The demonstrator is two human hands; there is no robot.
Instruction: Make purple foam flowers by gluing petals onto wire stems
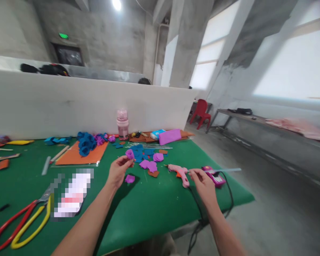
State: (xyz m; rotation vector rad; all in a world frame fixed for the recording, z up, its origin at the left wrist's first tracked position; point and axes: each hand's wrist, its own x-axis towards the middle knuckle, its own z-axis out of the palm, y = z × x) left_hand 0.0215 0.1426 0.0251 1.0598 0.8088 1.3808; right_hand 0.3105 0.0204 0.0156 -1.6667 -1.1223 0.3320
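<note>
My left hand (pixel 117 171) pinches a small curled purple felt piece (pixel 129 154) between thumb and fingertips, above the green table. At the rear of a pink hot glue gun (pixel 179 170), my right hand (pixel 204 183) has its thumb and index finger closed on the glue stick (pixel 229 170), whose clear end sticks out to the right. The gun's nozzle points left. Below my left hand lies a loose purple felt piece (pixel 129 179). More purple pieces (pixel 149 165) and blue felt pieces (pixel 141 153) are scattered between the hands.
Big red-and-yellow-handled scissors (pixel 29 217) and a pixelated phone-like object (pixel 74 195) lie at left. Blue rolled felt (pixel 86 142) rests on an orange sheet (pixel 69 156). A pink bottle (pixel 122 123) stands by the white partition (pixel 69 103). Right of the gun sits a magenta box (pixel 216 177) beside black cable (pixel 230 192).
</note>
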